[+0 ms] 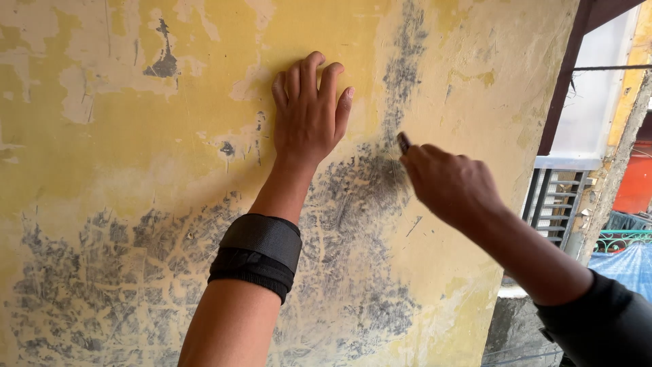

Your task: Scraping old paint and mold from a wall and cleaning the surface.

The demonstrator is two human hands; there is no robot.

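Observation:
My left hand [309, 112] lies flat against a yellow painted wall [122, 163], fingers together and pointing up, holding nothing. A black band [257, 255] wraps that forearm. My right hand [448, 183] is closed around a small dark tool [403, 142], likely a scraper, whose tip touches the wall just right of the left hand. The wall's paint is worn, with grey scraped patches [367, 183] under and below the tool and pale bare spots higher up.
The wall ends at a corner on the right. Beyond it are a dark red beam [567, 75], a barred window grille [553, 200], a green railing [621, 239] and a blue sheet [628, 265]. A concrete ledge [513, 326] sits low at the wall's corner.

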